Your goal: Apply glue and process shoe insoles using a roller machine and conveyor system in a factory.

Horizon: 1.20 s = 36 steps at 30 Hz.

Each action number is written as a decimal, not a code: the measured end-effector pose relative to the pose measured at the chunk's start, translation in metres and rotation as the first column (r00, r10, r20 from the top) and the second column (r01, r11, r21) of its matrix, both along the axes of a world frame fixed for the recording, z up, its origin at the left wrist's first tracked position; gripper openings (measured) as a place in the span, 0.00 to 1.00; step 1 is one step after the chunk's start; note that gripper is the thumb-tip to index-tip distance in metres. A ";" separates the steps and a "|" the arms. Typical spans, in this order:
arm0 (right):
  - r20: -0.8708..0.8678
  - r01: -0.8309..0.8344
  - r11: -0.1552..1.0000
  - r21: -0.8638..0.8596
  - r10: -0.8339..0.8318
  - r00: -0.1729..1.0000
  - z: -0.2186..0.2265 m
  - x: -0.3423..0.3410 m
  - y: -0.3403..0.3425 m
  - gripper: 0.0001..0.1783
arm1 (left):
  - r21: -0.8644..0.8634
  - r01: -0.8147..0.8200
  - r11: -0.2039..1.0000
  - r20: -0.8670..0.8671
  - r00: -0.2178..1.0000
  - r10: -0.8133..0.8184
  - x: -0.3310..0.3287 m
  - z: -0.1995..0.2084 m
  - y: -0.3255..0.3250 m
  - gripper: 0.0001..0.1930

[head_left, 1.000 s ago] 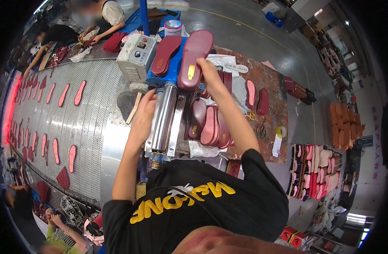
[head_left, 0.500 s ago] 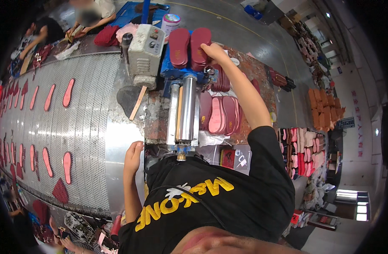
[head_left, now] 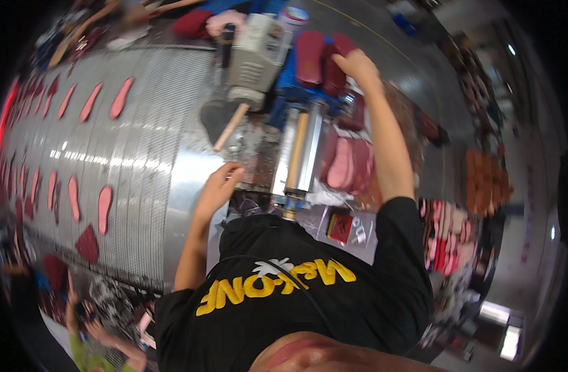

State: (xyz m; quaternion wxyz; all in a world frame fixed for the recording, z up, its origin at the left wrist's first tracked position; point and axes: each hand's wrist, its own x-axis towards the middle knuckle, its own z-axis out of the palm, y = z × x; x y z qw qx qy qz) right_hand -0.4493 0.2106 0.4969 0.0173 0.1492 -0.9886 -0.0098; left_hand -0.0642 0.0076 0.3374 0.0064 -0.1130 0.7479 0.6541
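Two stacks of dark red insoles rest on the blue top of a roller machine. My right hand is closed on the upper end of a red insole at the right stack, thumb on top. Beside it stands the left stack, untouched. My left hand hovers by the conveyor's metal edge, left of the rollers, with loosely bent fingers and nothing visible in it. More red and pink insoles lie piled right of the rollers. Motion blurs the picture.
On the left, a metal mesh conveyor carries rows of pink insoles. A grey motor housing stands behind the rollers, near a wooden stick and a dark flat piece. Other people work along the conveyor's far and near sides.
The whole view has shifted and turned. My left hand has moved forward toward the rollers, its fingers now pointing right. My right hand has drawn the top insole up and rightward off its stack.
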 end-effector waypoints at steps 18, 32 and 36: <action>-0.082 -0.462 0.886 -0.051 0.457 0.886 -0.121 0.199 0.168 0.32 | -0.503 0.495 0.708 -0.131 0.767 -0.629 -0.126 0.011 0.032 0.41; 0.638 0.468 0.478 -0.743 0.298 0.710 -0.281 0.328 0.236 0.31 | -0.801 0.226 0.554 -0.144 0.826 -0.545 -0.098 -0.001 -0.030 0.41; 0.867 0.582 0.660 -0.475 0.235 0.440 -0.341 0.361 0.263 0.20 | -0.644 0.364 0.673 -0.027 0.869 -0.495 -0.090 -0.023 -0.067 0.42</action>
